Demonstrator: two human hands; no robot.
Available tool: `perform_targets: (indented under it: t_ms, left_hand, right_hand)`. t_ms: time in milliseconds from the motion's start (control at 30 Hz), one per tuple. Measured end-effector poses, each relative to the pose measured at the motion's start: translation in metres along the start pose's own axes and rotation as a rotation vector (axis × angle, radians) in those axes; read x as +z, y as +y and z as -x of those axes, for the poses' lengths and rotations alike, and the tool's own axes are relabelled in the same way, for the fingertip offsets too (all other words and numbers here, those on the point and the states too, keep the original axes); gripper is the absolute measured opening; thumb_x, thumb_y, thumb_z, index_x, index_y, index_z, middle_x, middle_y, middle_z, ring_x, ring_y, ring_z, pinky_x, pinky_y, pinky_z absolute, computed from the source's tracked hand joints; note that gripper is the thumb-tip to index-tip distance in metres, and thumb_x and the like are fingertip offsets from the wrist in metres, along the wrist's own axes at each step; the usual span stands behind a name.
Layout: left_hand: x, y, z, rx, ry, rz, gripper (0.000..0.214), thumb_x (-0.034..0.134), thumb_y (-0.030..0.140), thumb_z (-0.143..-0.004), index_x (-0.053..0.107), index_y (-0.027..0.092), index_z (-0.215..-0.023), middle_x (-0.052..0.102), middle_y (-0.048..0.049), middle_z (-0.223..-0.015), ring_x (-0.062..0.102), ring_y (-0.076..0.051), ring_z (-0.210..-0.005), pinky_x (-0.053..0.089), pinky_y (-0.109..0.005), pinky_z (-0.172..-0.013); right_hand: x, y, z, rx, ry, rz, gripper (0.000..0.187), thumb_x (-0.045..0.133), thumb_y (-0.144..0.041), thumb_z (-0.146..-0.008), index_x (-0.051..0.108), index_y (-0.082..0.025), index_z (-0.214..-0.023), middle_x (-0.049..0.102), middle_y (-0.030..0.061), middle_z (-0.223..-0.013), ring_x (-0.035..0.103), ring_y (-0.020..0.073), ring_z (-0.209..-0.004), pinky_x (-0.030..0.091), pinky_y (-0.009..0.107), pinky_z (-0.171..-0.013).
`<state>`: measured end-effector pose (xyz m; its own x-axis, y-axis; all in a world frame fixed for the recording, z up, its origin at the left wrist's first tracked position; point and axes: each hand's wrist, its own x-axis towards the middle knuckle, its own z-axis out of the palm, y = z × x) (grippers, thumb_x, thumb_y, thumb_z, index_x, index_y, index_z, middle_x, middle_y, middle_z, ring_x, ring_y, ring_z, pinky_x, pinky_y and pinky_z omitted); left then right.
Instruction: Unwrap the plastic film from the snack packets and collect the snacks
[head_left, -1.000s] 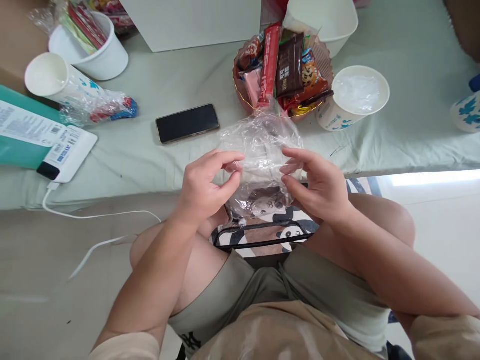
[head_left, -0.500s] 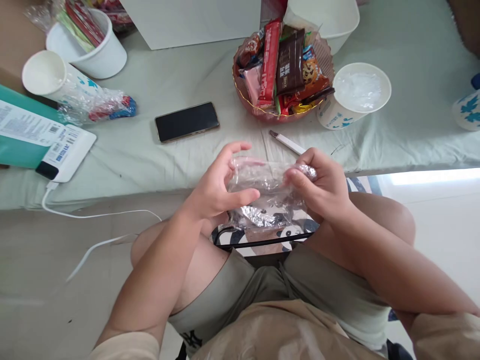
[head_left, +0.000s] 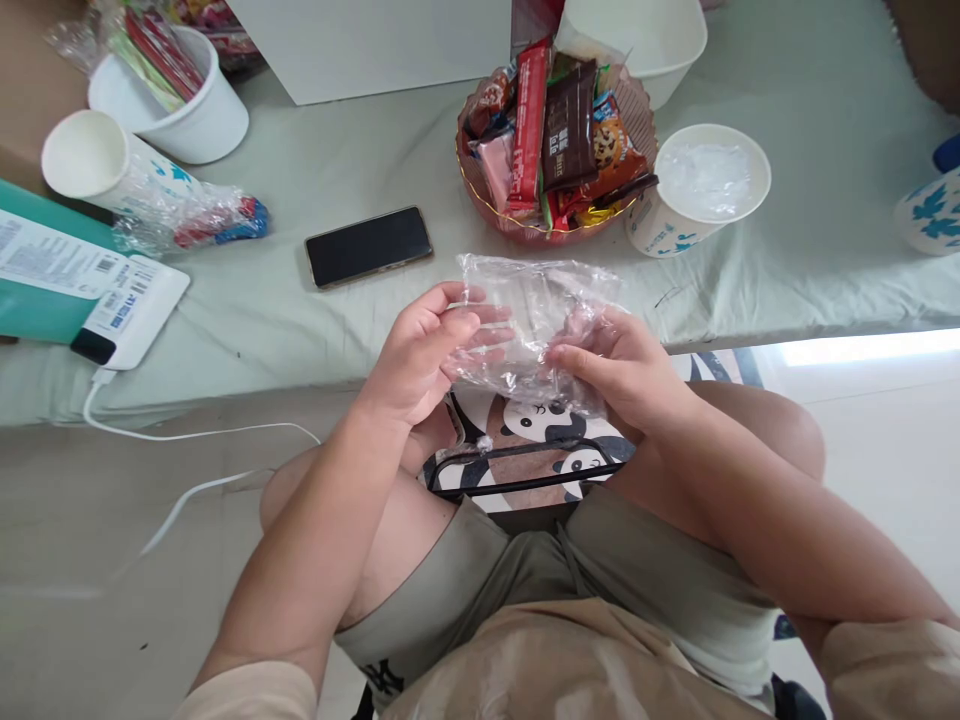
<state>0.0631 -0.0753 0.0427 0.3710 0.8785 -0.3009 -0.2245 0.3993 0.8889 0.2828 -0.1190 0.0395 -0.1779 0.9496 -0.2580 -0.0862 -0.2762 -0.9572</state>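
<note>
A crumpled clear plastic bag (head_left: 536, 305) is stretched between my two hands, above my lap and over the front edge of the cloth-covered table. My left hand (head_left: 420, 345) has its thumb over the bag's left edge, and its fingers show through the film. On the other side, my right hand (head_left: 619, 370) pinches the bag between thumb and fingers. The bag looks see-through, with no solid contents that I can make out. Just beyond it stands a pink glass bowl (head_left: 517, 228) heaped with wrapped snacks.
A phone (head_left: 369, 247) lies left of the bag. Right of the bowl is a paper cup (head_left: 656, 225) with clear plastic inside. At left are another paper cup (head_left: 82, 155), a white tub (head_left: 225, 120), a green package (head_left: 37, 255) and a white cable (head_left: 202, 435).
The bag has risen and spread out flatter towards the table, hiding the slim white tool there. My left thumb has come up onto the bag's edge; before, that hand was spread wide.
</note>
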Motion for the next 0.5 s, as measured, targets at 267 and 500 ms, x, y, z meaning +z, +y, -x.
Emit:
perform_targets:
  t_ms: [267, 500]
  left_hand:
    - [-0.001, -0.001, 0.0, -0.019, -0.029, -0.175, 0.03, 0.082, 0.024, -0.077, 0.055, 0.023, -0.091, 0.075, 0.0019, -0.068, 0.073, -0.017, -0.057, 0.056, -0.024, -0.048]
    - [-0.013, 0.003, -0.002, -0.037, -0.036, -0.286, 0.026, 0.071, 0.025, -0.085, 0.052, 0.028, -0.104, 0.068, 0.0078, -0.059, 0.069, -0.017, -0.044, 0.041, -0.02, -0.033]
  right_hand:
    - [-0.005, 0.001, -0.001, 0.033, -0.1, 0.044, 0.04, 0.077, -0.045, -0.085, 0.051, -0.025, -0.108, 0.072, -0.0008, -0.074, 0.067, 0.0159, -0.058, 0.051, 0.029, -0.05]
    - [-0.007, 0.001, 0.0, 0.037, -0.112, -0.013, 0.036, 0.065, -0.035, -0.093, 0.052, -0.026, -0.125, 0.06, -0.0102, -0.055, 0.054, 0.0117, -0.043, 0.045, 0.027, -0.048]
